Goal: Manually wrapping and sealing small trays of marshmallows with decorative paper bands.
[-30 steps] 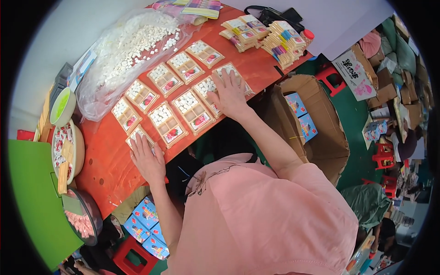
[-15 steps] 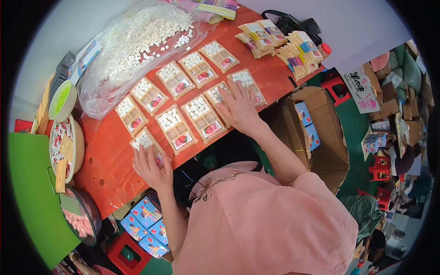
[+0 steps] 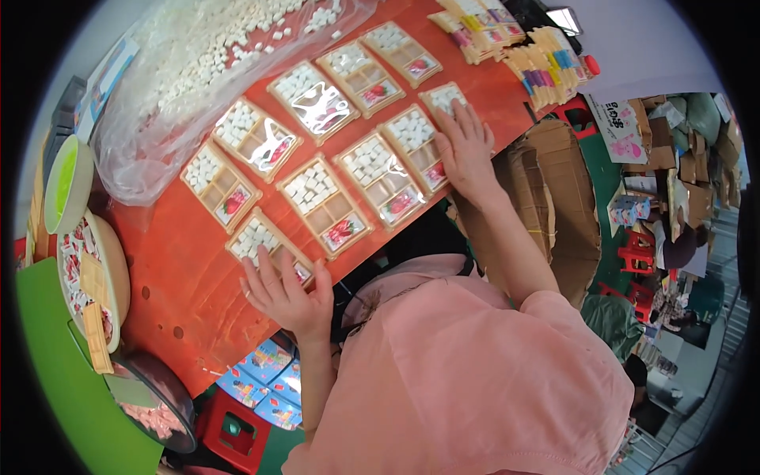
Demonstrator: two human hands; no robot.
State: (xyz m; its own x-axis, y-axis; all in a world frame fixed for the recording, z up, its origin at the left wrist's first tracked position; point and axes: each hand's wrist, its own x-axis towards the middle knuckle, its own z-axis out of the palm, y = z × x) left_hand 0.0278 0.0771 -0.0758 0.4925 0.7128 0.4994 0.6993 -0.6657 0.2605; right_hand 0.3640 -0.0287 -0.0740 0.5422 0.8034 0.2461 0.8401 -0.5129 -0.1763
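touching end trays point(image 3: 282, 237) with spread left hand point(image 3: 297, 301) and right hand point(image 3: 469, 154), grasping nothing; already placed in trays point(image 3: 347, 195) between and beyond: white cubes point(image 3: 368, 161), strawberry packets point(image 3: 343, 232); seemingly unfilled: middle compartments point(image 3: 319, 218).

A large open cardboard box point(image 3: 574, 222) stands beside the right end of the red worktop point(image 3: 178, 317), with a dark green sack point(image 3: 611, 323) farther right of it. Left of the worktop lies a bright green board point(image 3: 71, 380). Below the worktop's near left edge are blue printed boxes point(image 3: 265, 360) and a red stool point(image 3: 214, 439). A phone point(image 3: 564, 20) lies by the worktop's far right corner.
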